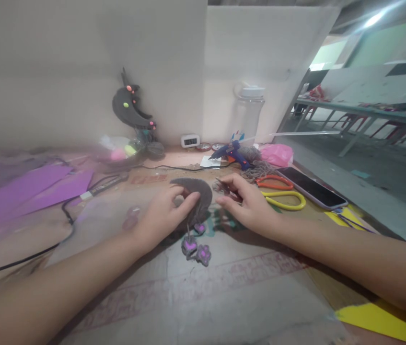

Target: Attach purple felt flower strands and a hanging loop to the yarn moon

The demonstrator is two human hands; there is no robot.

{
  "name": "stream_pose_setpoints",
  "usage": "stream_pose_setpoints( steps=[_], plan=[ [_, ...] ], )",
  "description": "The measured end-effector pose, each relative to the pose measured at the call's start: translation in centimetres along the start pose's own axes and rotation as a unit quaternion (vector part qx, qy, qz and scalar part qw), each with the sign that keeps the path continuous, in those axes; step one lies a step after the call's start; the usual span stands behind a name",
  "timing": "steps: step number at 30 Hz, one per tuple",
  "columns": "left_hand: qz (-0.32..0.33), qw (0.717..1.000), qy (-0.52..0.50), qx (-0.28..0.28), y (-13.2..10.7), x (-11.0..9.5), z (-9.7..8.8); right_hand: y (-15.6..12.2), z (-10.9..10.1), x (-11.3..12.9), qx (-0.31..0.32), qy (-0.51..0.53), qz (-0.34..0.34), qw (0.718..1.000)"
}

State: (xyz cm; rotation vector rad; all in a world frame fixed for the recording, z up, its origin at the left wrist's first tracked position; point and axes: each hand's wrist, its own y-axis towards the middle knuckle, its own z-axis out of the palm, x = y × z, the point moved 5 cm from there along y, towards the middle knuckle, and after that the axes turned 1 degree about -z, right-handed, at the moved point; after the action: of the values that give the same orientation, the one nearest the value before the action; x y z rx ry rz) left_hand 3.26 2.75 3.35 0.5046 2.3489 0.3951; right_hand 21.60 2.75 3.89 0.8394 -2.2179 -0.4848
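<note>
The left hand [163, 213] rests on a grey crescent [204, 191] that lies flat near the middle of the desk [246, 287]. Its fingers [188, 201] are loosely closed over the crescent's lower edge, thumb and forefinger touching the material. 3 small grey-and-purple charms [190, 247] trail from the crescent toward the person, lying on the desk just below the left hand.

The right hand [248, 203] sits just beside the crescent's right end, its fingers [226, 184] bent with the tips drawn close together. Whether they pinch anything cannot be told.

To the right of that hand lie orange and yellow scissor handles [301, 201] and a dark phone [312, 188]. A blue glue gun [233, 153] sits behind the hands, purple sheets [26, 191] lie far left, and a black cable [68, 215] curves between them and the left hand.
</note>
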Motion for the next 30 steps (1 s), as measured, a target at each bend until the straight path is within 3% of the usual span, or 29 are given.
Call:
stream_pose_setpoints(
  steps=[4,7,10,15,25,30],
  plan=[
    [-0.029,0.999,-0.039,0.018,0.2,0.2,0.1,0.5,0.8,-0.9,0.036,0.091,0.101,0.99],
    [-0.008,0.997,-0.059,0.052,0.1,0.1,0.5,0.7,1.4,-0.7,0.08,0.103,0.112,0.985],
    [0.006,0.99,-0.126,0.07,0.0,0.1,1.0,0.7,1.3,-0.7,0.073,0.14,0.114,0.981],
    [-0.064,0.964,-0.257,0.039,0.3,1.5,1.3,0.8,1.0,-0.7,0.038,0.193,0.12,0.973],
    [-0.052,0.965,-0.255,0.039,0.4,1.0,1.0,0.9,1.2,-0.9,0.039,0.214,0.116,0.969],
    [-0.055,0.973,-0.214,0.069,0.2,0.7,1.2,0.9,1.3,-0.7,0.051,0.193,0.106,0.974]
  ],
)
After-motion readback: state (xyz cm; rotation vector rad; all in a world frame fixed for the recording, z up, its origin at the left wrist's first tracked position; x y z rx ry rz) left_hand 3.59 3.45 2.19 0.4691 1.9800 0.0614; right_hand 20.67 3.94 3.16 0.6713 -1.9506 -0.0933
